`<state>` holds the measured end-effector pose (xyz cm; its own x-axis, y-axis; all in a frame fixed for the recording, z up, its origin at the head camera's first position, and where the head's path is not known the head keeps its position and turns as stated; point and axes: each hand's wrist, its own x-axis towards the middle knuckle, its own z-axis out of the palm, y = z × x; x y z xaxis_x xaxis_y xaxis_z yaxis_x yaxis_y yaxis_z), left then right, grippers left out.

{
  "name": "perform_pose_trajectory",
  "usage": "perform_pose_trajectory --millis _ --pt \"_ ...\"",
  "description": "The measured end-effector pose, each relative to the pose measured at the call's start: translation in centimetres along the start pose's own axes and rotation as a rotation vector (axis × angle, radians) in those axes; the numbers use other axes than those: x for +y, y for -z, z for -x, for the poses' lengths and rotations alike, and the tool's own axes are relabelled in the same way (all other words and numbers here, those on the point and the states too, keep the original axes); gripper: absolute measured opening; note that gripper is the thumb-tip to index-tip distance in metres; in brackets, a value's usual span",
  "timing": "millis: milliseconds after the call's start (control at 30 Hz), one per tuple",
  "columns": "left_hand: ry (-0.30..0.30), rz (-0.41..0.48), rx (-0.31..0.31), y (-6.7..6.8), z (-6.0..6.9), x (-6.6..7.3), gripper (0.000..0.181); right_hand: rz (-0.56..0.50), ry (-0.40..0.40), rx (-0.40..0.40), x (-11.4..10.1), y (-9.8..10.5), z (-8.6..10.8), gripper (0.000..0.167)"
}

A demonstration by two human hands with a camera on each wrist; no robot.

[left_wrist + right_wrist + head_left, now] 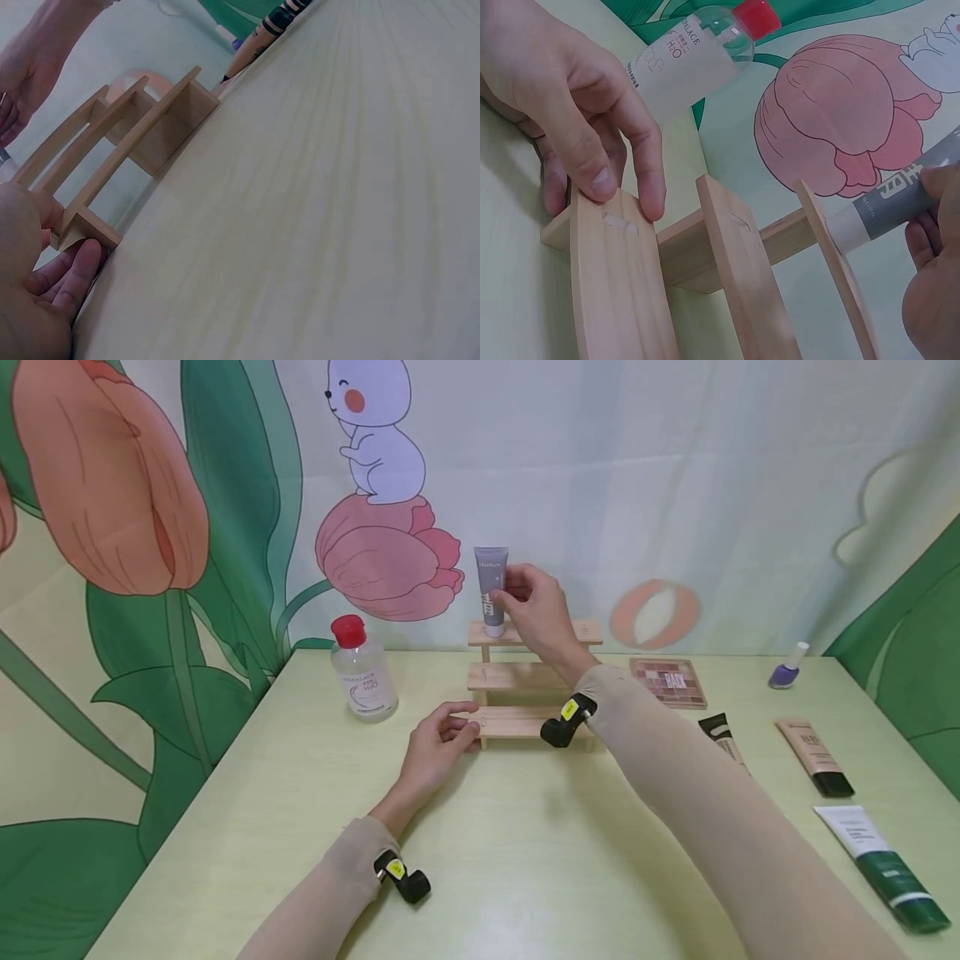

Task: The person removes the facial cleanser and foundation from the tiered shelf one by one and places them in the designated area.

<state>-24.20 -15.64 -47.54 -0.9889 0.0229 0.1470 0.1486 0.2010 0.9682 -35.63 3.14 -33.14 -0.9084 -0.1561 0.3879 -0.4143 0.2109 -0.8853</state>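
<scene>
A three-step wooden display rack [517, 676] stands near the back of the table. My right hand [542, 612] pinches a grey squeeze tube [492, 578] between thumb and fingers. The tube is upright with its white cap down, at the left end of the top step; in the right wrist view its cap [849, 229] meets that step. My left hand [438, 745] grips the left end of the lowest step, with thumb and a finger on its top [615, 225] and other fingers lower down, seen in the left wrist view by the rack's end [94, 225].
Left of the rack stands a clear bottle [365, 681] with a red cap. On the right lie an eyeshadow palette [667, 682], a black tube [723, 739], a beige BB tube [813, 756] and a green-and-white tube [885, 868]. Purple nail polish [786, 672] stands behind them. A printed curtain [637, 485] hangs behind.
</scene>
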Motion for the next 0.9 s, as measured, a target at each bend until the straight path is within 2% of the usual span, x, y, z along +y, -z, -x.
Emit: perform_pose_trajectory --millis 200,400,700,900 --pt "0.001 -0.014 -0.004 -0.1 0.1 0.0 0.029 0.004 0.011 0.012 -0.1 0.6 0.4 0.034" --pt "0.003 -0.018 0.005 0.1 0.0 0.0 0.029 -0.020 0.026 0.028 -0.3 2.0 1.0 0.032" --pt "0.009 -0.006 0.005 0.0 0.0 0.1 0.029 -0.074 0.018 0.066 -1.5 6.7 2.3 0.031" --pt "0.008 -0.009 -0.001 -0.1 -0.1 0.1 0.029 -0.093 0.027 0.127 -2.0 10.2 4.2 0.031"
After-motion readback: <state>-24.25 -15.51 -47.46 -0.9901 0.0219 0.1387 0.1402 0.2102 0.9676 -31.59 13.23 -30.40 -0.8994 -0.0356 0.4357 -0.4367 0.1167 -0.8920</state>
